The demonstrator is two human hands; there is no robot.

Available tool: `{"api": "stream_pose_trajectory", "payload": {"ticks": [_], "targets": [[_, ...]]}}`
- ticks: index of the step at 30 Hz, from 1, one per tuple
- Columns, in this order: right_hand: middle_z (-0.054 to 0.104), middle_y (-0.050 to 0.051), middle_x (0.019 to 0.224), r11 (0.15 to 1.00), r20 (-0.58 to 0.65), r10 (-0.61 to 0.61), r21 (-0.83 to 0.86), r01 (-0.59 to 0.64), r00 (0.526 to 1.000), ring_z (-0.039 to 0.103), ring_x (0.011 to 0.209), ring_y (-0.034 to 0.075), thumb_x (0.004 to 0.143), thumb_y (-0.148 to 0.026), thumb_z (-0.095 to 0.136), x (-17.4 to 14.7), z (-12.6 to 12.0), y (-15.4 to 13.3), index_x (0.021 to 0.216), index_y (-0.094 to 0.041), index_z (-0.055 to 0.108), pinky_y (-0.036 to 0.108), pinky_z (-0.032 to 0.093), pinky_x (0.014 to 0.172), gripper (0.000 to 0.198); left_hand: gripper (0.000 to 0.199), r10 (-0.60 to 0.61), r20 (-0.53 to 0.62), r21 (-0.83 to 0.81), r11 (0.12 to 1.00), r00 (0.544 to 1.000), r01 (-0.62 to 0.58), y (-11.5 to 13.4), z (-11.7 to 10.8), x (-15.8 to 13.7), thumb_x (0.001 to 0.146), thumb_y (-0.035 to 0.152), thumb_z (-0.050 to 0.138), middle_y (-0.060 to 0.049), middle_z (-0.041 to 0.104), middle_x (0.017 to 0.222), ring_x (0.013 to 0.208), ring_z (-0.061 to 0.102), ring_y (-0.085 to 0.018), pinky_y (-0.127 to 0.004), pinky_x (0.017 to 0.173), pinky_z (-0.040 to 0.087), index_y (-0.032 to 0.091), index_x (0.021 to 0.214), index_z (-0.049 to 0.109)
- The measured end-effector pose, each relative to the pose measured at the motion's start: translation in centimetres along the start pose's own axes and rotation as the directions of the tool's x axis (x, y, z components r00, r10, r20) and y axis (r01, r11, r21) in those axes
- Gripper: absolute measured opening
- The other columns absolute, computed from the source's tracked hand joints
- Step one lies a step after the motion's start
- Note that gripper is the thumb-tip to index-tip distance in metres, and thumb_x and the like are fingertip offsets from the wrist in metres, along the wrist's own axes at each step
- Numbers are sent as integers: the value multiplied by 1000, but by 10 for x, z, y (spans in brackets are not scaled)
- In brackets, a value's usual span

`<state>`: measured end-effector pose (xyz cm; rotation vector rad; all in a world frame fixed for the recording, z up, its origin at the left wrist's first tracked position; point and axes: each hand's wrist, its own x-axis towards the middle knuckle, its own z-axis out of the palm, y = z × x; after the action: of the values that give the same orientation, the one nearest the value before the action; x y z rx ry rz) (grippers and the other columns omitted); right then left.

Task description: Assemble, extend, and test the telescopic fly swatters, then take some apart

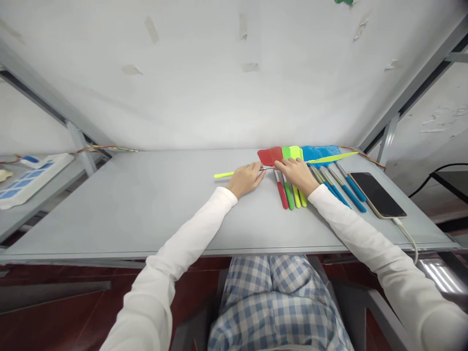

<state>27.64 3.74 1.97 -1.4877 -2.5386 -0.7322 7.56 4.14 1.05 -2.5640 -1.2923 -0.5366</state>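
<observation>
A fly swatter with a yellow handle (224, 175), a thin metal rod and a yellow head (331, 158) lies crosswise between my hands. My left hand (247, 178) is closed around it where handle and rod meet. Farther along the rod, my right hand (295, 171) is closed on it near the head, which appears almost edge-on. Beneath and beside my right hand, more swatters lie side by side, with a red handle (282, 196), a green handle (288, 196), yellow handles (297, 197) and several blue handles (354, 197). Their mesh heads, red (270, 156) to blue (321, 152), overlap toward the wall.
A phone (378, 194) with a white cable (407, 231) lies at the right of the grey table (146, 209). Wires (109, 147) run along the back edge by the white wall (190, 97). A white and blue tray (32, 178) stands at far left.
</observation>
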Motion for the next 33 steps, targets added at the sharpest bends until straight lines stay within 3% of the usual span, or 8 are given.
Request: {"api": "stream_pose_trajectory", "payload": {"ticks": [3, 7, 11, 16, 20, 25, 33], "targets": [[65, 10, 89, 999, 8, -35, -5, 36, 999, 56, 80, 20, 100, -36, 23, -3, 0, 3, 106, -17, 56, 31, 21, 60, 38, 36, -1, 58, 52, 999, 998, -2, 9, 3, 2, 98, 38, 24, -12, 66, 95, 91, 62, -24, -33, 74, 40, 16, 102, 53], [66, 11, 91, 991, 37, -131, 35, 130, 991, 59, 77, 20, 101, -39, 18, -6, 3, -6, 102, -15, 57, 31, 19, 56, 46, 43, -82, 191, 80, 994, 978, 68, 8, 3, 2, 98, 40, 20, -13, 69, 90, 85, 66, -26, -33, 65, 39, 18, 99, 57], [68, 11, 88, 995, 139, -87, 54, 80, 986, 60, 69, 21, 100, -38, 15, -9, 6, -10, 109, -15, 57, 31, 19, 54, 49, 48, -82, 241, 99, 993, 967, 60, 0, -1, 0, 98, 42, 21, -16, 72, 88, 80, 68, -27, -33, 65, 39, 16, 98, 62], [71, 10, 87, 999, 253, 25, 40, -36, 967, 60, 66, 20, 96, -34, 26, -26, 5, 24, 110, -17, 59, 30, 17, 53, 39, 38, -155, 249, 152, 981, 956, 119, -32, -8, -16, 95, 34, 33, -17, 72, 92, 85, 68, -28, -33, 65, 41, 15, 106, 65], [71, 10, 90, 996, 245, 80, 23, -89, 966, 59, 68, 19, 96, -40, 24, -39, 3, 50, 102, -18, 62, 29, 16, 55, 44, 35, -232, 259, 202, 962, 938, 182, -74, -20, -39, 90, 32, 39, -17, 72, 95, 88, 68, -29, -34, 67, 43, 16, 104, 67], [71, 10, 89, 992, 228, 114, 27, -124, 967, 56, 68, 19, 95, -43, 25, -45, 2, 58, 98, -18, 63, 29, 14, 56, 45, 41, -317, 226, 280, 927, 921, 250, -116, -42, -65, 91, 39, 33, -18, 72, 92, 87, 67, -30, -35, 68, 41, 16, 98, 67], [69, 10, 88, 975, 82, 221, 16, -223, 972, 57, 71, 19, 93, -38, 28, -43, -6, 68, 89, -17, 66, 29, 16, 57, 43, 35, -384, 148, 291, 898, 911, 331, -117, -48, -81, 90, 36, 34, -11, 72, 90, 84, 66, -24, -29, 63, 36, 21, 91, 66]]}}
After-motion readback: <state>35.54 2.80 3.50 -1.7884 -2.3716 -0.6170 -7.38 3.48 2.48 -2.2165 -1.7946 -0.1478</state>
